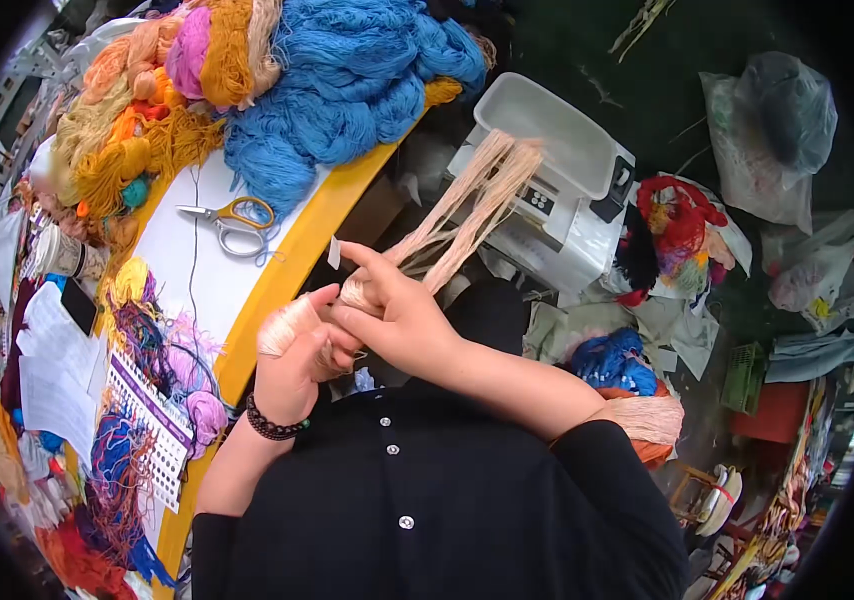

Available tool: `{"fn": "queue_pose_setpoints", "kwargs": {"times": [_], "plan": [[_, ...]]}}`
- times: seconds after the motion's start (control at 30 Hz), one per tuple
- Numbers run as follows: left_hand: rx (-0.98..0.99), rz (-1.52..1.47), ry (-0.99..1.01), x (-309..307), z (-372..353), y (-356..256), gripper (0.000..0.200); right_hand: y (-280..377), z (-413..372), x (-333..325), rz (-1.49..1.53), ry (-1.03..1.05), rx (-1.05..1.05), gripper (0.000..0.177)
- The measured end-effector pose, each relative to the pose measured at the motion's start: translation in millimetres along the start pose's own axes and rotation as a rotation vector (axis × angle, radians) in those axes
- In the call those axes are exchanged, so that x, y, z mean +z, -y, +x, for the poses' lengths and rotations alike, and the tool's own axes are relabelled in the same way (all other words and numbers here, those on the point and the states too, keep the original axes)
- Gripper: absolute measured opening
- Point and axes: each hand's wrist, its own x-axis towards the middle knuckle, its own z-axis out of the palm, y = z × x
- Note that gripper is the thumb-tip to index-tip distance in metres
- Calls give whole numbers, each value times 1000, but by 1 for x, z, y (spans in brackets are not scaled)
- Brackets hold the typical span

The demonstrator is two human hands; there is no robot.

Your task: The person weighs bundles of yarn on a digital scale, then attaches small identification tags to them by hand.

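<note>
Soft, light, tangle-prone peach yarn (469, 203), likely best held at its wound end: left hand (292, 372) closed there, right hand (399, 318) pinching strands.

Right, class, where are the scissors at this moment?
In the head view the scissors lie on the white tabletop at the left, just below the blue yarn heap, up and left of the left hand holding cream yarn.
</note>
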Motion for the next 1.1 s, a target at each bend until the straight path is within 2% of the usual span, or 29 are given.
{"fn": "queue_pose_setpoints", "kwargs": {"times": [0.03,0.13,0.33,0.4,0.5,0.57,0.6,0.67,0.73,0.77,0.8,0.83,0.87,0.9,0.93,0.97,1.0,1.07,1.1], "plan": [[-29,-16,26,-4,-2,3,41,-7,0,4,-60,2,-19,62],[-45,27,7,-4,-12,7,45,0,-7,17,103,-11,90,62],[-22,-14,54,-12,-25,9,44,-12,-16,26,102,-52,22,61],[-26,-50,66,-16,-28,8,43,-4,-21,29,117,-50,66,62],[-3,-104,37,-20,-33,10,39,-2,-24,29,268,-54,67,62],[29,-124,1,-23,-36,13,37,-4,-20,21,515,-76,85,63],[8,-254,11,-28,-38,14,34,-6,-18,16,549,-62,57,62],[12,-423,97,-37,-39,12,31,1,-21,9,732,-67,158,61],[58,-671,179,-46,-37,11,34,5,-22,2,753,1,161,65],[54,-672,188,-49,-36,7,34,7,-23,-1,738,38,139,68],[-58,-824,346,-51,-36,0,38,17,-27,-2,604,67,180,71],[-173,-973,500,-54,-37,-4,42,20,-31,0,433,153,137,71],[-146,-911,547,-61,-32,4,47,24,-34,3,263,238,96,71],[-145,-715,408,-64,-31,10,47,42,-38,4,-216,319,28,73],[-141,-518,270,-66,-31,13,47,40,-42,9,-300,378,-62,74],[-168,-336,276,-52,-25,8,44,53,-46,16,-530,397,-54,77],[-202,-278,317,-36,-23,4,43,59,-49,24,-665,371,-119,79],[-256,-110,382,-14,-27,-14,37,62,-56,28,-760,364,-93,80],[-236,-19,418,-22,-25,-1,37,64,-60,28,-832,306,-152,80]]}}
